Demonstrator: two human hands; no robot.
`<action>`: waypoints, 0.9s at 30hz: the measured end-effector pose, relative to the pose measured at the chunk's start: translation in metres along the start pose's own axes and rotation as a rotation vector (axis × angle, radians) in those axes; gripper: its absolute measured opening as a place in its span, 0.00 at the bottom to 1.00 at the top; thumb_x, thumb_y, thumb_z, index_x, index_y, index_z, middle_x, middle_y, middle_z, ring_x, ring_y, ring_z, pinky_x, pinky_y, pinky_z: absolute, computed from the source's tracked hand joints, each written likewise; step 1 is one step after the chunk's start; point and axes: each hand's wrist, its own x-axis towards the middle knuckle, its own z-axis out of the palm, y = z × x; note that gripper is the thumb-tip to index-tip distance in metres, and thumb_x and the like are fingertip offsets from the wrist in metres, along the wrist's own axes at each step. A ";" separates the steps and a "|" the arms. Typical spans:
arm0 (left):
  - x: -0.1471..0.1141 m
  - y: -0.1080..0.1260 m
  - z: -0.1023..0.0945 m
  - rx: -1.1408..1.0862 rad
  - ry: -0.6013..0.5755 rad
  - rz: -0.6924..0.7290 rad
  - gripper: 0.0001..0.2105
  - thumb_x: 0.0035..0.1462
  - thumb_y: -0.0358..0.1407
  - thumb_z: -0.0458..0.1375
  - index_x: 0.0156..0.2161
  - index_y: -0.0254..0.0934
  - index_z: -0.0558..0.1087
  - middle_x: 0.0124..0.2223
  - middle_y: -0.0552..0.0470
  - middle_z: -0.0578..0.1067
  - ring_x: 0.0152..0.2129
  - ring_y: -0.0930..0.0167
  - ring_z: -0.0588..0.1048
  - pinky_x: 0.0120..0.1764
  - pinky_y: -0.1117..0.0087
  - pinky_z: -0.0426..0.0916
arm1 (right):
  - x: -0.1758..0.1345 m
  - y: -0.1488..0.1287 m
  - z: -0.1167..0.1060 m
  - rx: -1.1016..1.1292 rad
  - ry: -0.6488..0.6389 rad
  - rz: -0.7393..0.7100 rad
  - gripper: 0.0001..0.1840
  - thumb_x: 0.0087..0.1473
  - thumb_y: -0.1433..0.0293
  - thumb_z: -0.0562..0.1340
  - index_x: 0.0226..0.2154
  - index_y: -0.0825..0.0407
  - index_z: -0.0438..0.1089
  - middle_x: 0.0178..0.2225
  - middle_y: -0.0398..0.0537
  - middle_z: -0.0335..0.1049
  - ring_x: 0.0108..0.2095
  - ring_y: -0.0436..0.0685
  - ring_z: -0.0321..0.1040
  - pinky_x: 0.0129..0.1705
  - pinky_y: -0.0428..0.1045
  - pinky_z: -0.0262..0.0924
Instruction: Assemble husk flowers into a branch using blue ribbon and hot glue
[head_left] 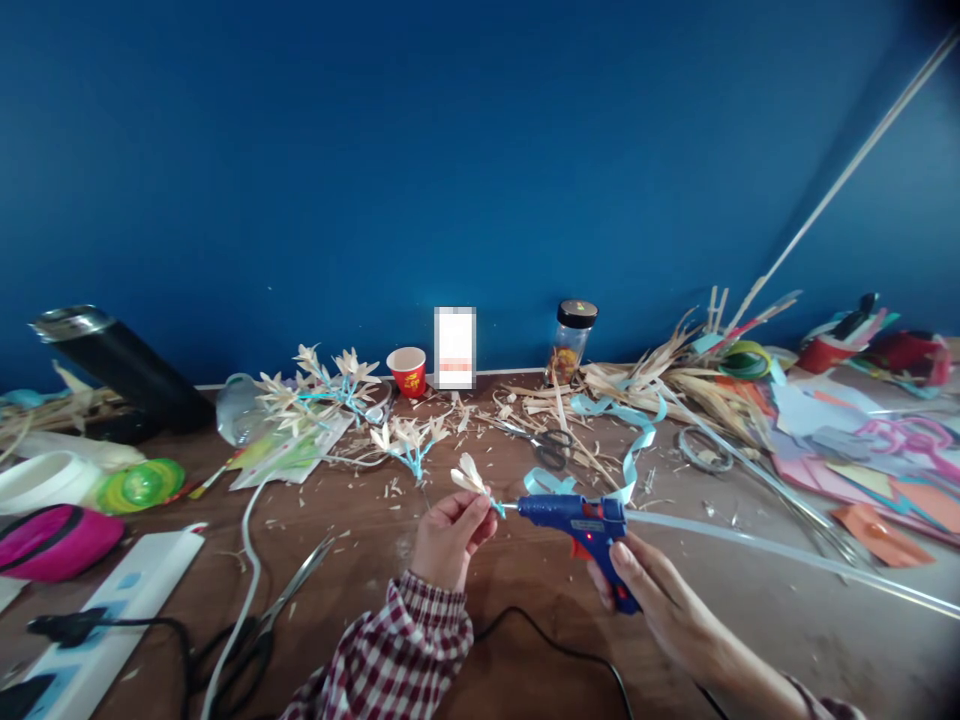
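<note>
My left hand point(448, 540) is closed in a pinch on a small handmade flower point(470, 474) with pale husk-like petals and a light blue stem. In my right hand point(667, 590) is a blue hot glue gun point(574, 515), its fingers wrapped around the handle below a small red light. The gun's nozzle points left and is at the flower's blue base; whether it touches cannot be told. A long clear glue stick point(787, 560) runs out of the gun's back to the right. Just beyond my left hand lies a small spray of similar flowers point(409, 447).
Scissors point(262, 620) and a white power strip point(124, 610) lie at the left. Behind are more flowers point(322, 385), a red paper cup point(408, 372), a jar point(571, 345) and scissors point(551, 448). Dried husks point(660, 370), blue ribbon point(637, 440) and coloured paper point(862, 440) lie right.
</note>
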 end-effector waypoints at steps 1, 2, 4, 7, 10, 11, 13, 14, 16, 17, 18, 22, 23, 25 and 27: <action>0.000 0.000 0.000 0.001 -0.002 0.001 0.12 0.33 0.36 0.70 0.25 0.31 0.76 0.21 0.54 0.74 0.19 0.78 0.71 0.26 0.78 0.68 | 0.000 0.000 0.001 0.004 0.000 0.000 0.20 0.61 0.57 0.45 0.28 0.52 0.61 0.23 0.41 0.59 0.24 0.49 0.55 0.29 0.46 0.52; 0.000 0.000 0.000 0.001 -0.003 0.005 0.13 0.33 0.36 0.70 0.25 0.31 0.76 0.21 0.54 0.74 0.19 0.78 0.71 0.26 0.78 0.68 | 0.000 0.001 0.001 0.007 0.000 0.002 0.20 0.61 0.56 0.45 0.28 0.52 0.61 0.23 0.41 0.59 0.24 0.49 0.55 0.28 0.46 0.52; 0.000 0.000 0.000 -0.001 0.003 0.014 0.13 0.32 0.36 0.70 0.26 0.31 0.76 0.21 0.53 0.74 0.19 0.78 0.71 0.26 0.78 0.68 | 0.000 0.001 0.001 0.007 -0.001 0.007 0.20 0.61 0.56 0.46 0.28 0.52 0.61 0.23 0.42 0.59 0.24 0.49 0.56 0.28 0.46 0.53; 0.000 0.000 0.000 0.002 0.011 0.021 0.13 0.32 0.36 0.70 0.26 0.31 0.76 0.21 0.53 0.74 0.19 0.79 0.71 0.25 0.79 0.68 | -0.001 0.001 0.000 -0.007 0.011 0.003 0.20 0.60 0.56 0.46 0.28 0.52 0.62 0.23 0.42 0.60 0.24 0.49 0.56 0.28 0.46 0.53; 0.001 0.000 0.001 0.012 0.010 0.017 0.13 0.32 0.37 0.70 0.26 0.31 0.76 0.20 0.54 0.73 0.18 0.79 0.71 0.25 0.79 0.68 | -0.001 0.001 -0.001 -0.007 0.024 -0.008 0.21 0.61 0.57 0.46 0.28 0.52 0.62 0.23 0.42 0.60 0.24 0.49 0.56 0.28 0.45 0.53; 0.001 0.000 0.002 0.012 0.011 0.017 0.14 0.31 0.37 0.70 0.25 0.31 0.76 0.20 0.54 0.73 0.18 0.79 0.71 0.25 0.79 0.68 | 0.000 0.002 -0.001 -0.006 0.020 -0.009 0.20 0.61 0.57 0.46 0.29 0.52 0.62 0.23 0.42 0.60 0.24 0.49 0.56 0.28 0.45 0.53; 0.001 0.000 0.002 0.004 0.014 0.021 0.14 0.30 0.37 0.71 0.25 0.31 0.76 0.20 0.54 0.73 0.18 0.79 0.71 0.25 0.79 0.68 | 0.000 0.004 -0.001 -0.012 0.009 -0.008 0.19 0.61 0.57 0.46 0.30 0.52 0.62 0.24 0.42 0.60 0.24 0.49 0.56 0.28 0.45 0.53; 0.001 0.000 0.003 -0.002 0.016 0.022 0.14 0.29 0.37 0.71 0.25 0.31 0.76 0.20 0.54 0.73 0.18 0.79 0.71 0.25 0.79 0.68 | -0.001 0.005 -0.001 -0.021 0.006 -0.008 0.19 0.61 0.57 0.46 0.30 0.52 0.62 0.24 0.43 0.60 0.25 0.49 0.56 0.28 0.45 0.53; 0.001 0.000 0.003 -0.007 0.013 0.024 0.15 0.29 0.37 0.71 0.25 0.31 0.76 0.20 0.54 0.74 0.18 0.79 0.71 0.25 0.79 0.68 | -0.002 0.006 -0.001 -0.052 0.007 -0.005 0.19 0.61 0.57 0.47 0.28 0.53 0.62 0.23 0.43 0.60 0.24 0.50 0.56 0.28 0.46 0.53; 0.001 0.000 0.003 -0.007 0.009 0.024 0.14 0.30 0.37 0.71 0.25 0.31 0.76 0.20 0.54 0.74 0.18 0.79 0.71 0.25 0.79 0.68 | -0.002 0.005 -0.002 -0.065 0.008 0.001 0.20 0.60 0.57 0.47 0.27 0.53 0.62 0.23 0.43 0.60 0.24 0.50 0.55 0.28 0.46 0.52; 0.001 0.000 0.003 -0.008 0.008 0.025 0.14 0.30 0.37 0.71 0.25 0.31 0.76 0.20 0.54 0.74 0.18 0.79 0.71 0.25 0.79 0.68 | -0.003 0.004 -0.002 -0.071 0.011 0.007 0.20 0.60 0.56 0.47 0.27 0.52 0.62 0.23 0.43 0.59 0.24 0.50 0.55 0.28 0.46 0.52; 0.000 -0.001 0.001 -0.003 0.007 0.021 0.13 0.32 0.36 0.70 0.26 0.31 0.76 0.21 0.53 0.74 0.18 0.79 0.71 0.25 0.79 0.68 | -0.003 -0.003 -0.003 -0.041 0.022 0.020 0.23 0.58 0.52 0.47 0.24 0.52 0.61 0.22 0.42 0.58 0.24 0.50 0.52 0.27 0.46 0.50; 0.000 -0.001 0.001 0.004 0.002 0.018 0.13 0.32 0.36 0.70 0.26 0.31 0.76 0.21 0.53 0.74 0.18 0.79 0.71 0.25 0.79 0.67 | -0.002 -0.003 -0.002 -0.034 0.021 0.023 0.24 0.58 0.52 0.47 0.24 0.52 0.61 0.21 0.42 0.58 0.23 0.49 0.52 0.27 0.46 0.49; -0.001 -0.001 0.001 0.013 -0.009 0.014 0.13 0.33 0.36 0.70 0.25 0.31 0.75 0.20 0.53 0.74 0.17 0.79 0.71 0.24 0.79 0.67 | -0.001 -0.001 -0.001 -0.022 0.014 0.029 0.24 0.58 0.52 0.47 0.23 0.53 0.60 0.21 0.42 0.57 0.22 0.49 0.51 0.26 0.46 0.48; -0.001 -0.001 0.001 0.010 -0.003 0.012 0.13 0.32 0.36 0.70 0.25 0.31 0.75 0.20 0.53 0.74 0.17 0.79 0.71 0.24 0.79 0.67 | 0.001 0.003 0.001 -0.002 0.007 0.029 0.23 0.58 0.53 0.48 0.24 0.53 0.60 0.20 0.41 0.56 0.22 0.48 0.50 0.26 0.46 0.47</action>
